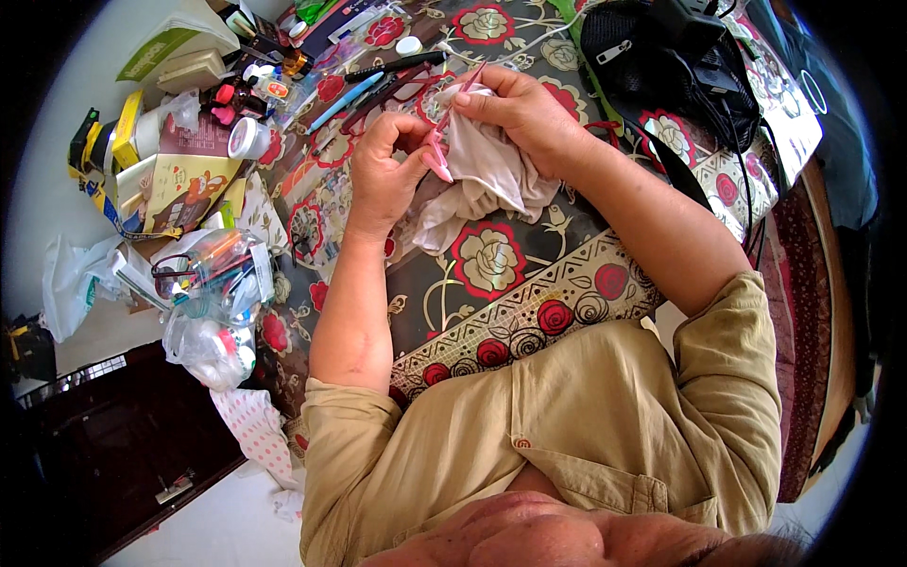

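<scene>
At the far middle of the table, my left hand (391, 170) is closed, its thumb and fingers pinching a slim pink object (437, 159). Its kind I cannot make out. A thin pink length slants up from it toward the fingers of my right hand (513, 111). That hand is closed on a crumpled whitish cloth (484, 163), which hangs down between both hands onto the tabletop. Part of the cloth and the pink object is hidden by my fingers.
A flowered cover (491, 260) spreads over the table. Pens, a blue one (347, 102) among them, lie beyond my left hand. Bottles, boxes and a clear bag (222, 274) crowd the left side. A black mesh bag (652, 71) lies at the far right.
</scene>
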The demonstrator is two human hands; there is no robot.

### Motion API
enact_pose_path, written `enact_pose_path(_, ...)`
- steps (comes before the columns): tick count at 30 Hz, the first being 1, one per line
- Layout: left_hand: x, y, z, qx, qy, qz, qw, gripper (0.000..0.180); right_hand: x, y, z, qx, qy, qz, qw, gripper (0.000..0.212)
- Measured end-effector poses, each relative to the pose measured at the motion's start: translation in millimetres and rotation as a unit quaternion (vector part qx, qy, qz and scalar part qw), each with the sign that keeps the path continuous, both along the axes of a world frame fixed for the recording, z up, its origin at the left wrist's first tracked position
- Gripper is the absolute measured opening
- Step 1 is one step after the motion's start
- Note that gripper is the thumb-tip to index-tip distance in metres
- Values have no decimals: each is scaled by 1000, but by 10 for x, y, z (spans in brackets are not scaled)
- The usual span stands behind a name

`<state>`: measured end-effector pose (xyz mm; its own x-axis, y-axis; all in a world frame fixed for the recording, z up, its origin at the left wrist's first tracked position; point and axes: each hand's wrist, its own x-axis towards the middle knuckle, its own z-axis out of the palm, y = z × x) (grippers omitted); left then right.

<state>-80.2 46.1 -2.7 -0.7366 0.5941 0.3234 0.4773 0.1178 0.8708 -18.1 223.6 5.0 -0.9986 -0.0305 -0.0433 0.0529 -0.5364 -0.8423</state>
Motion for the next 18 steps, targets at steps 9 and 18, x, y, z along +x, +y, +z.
enact_pose_path(9, 5, -8, 24, 6, -24, -37, 999, 19, -56, 121, 8, -7, 17, -58, 998, 16)
enact_pose_path(18, -35, -49, -25, -52, 19, -20, 998, 17, -38, 15, -47, 10, 23, -13, 1000, 17)
